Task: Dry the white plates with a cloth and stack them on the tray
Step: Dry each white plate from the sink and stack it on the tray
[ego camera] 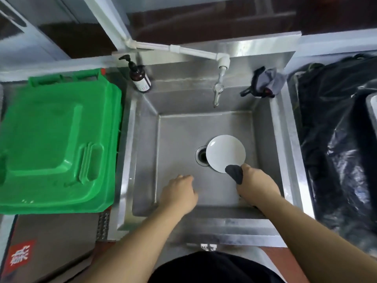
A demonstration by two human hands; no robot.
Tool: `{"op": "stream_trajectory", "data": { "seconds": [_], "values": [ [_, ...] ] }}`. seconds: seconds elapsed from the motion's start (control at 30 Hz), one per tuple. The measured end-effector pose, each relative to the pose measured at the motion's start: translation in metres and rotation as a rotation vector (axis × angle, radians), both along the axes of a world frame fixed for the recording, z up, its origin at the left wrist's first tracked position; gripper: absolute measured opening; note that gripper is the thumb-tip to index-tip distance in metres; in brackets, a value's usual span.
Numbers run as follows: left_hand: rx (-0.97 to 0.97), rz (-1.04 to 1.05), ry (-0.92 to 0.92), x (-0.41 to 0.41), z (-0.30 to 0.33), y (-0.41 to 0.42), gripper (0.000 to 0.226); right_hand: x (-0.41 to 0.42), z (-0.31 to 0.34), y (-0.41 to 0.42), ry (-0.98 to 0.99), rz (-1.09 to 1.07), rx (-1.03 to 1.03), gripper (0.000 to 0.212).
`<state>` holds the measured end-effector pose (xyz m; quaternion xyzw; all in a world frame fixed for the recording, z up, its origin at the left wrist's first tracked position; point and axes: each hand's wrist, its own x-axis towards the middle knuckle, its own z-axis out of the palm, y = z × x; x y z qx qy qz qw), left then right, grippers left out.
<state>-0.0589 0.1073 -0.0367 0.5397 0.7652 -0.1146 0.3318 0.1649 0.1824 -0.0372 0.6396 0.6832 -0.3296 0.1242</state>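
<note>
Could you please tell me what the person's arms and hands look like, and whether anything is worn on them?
Both forearms are bare to the frame's bottom edge: no sleeves, gloves, watch or rings show. The left hand and right hand are uncovered. A dark garment shows at the bottom edge, below the arms.

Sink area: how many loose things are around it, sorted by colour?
White: 1, the plate
Dark grey: 1, the cloth held against the plate
Green: 1, the bin lid
Brown: 1, the pump bottle
Grey and black: 1, the bundle of rags on the sink rim
Total: 5
</note>
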Motion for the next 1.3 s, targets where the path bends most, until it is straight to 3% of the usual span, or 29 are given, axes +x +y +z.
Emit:
{"op": "stream_trajectory", "data": {
  "seconds": [0.1,0.4,0.63,0.8,0.9,1.07,1.17,1.3],
  "values": [
    [-0.09,0.064,-0.08,-0.009,-0.034,0.023,0.05,0.0,-0.024,0.012,0.017,-0.091,-0.026,0.026],
    [-0.225,-0.021,-0.196,-0.013,-0.152,0.079,0.05,-0.001,-0.105,0.028,-0.046,-0.372,-0.095,0.032],
    [-0.205,0.085,-0.225,0.001,-0.228,0.113,0.042,-0.004,-0.165,0.031,-0.074,-0.467,-0.174,0.03],
    [-0.13,0.26,-0.258,0.015,-0.27,0.137,0.027,0.0,-0.196,0.034,-0.044,-0.508,-0.161,0.031],
    [-0.098,0.454,-0.309,0.023,-0.291,0.148,0.006,0.005,-0.211,0.035,-0.023,-0.528,-0.14,0.027],
    [-0.129,0.724,-0.448,0.027,-0.316,0.156,0.019,0.01,-0.227,0.031,0.007,-0.554,-0.127,0.018],
    [-0.149,0.875,-0.495,0.026,-0.324,0.157,0.005,0.012,-0.231,0.027,0.011,-0.564,-0.129,0.018],
    [-0.1,1.045,-0.655,0.033,-0.322,0.157,0.008,0.014,-0.23,0.026,0.005,-0.57,-0.128,0.026]
  ]
}}
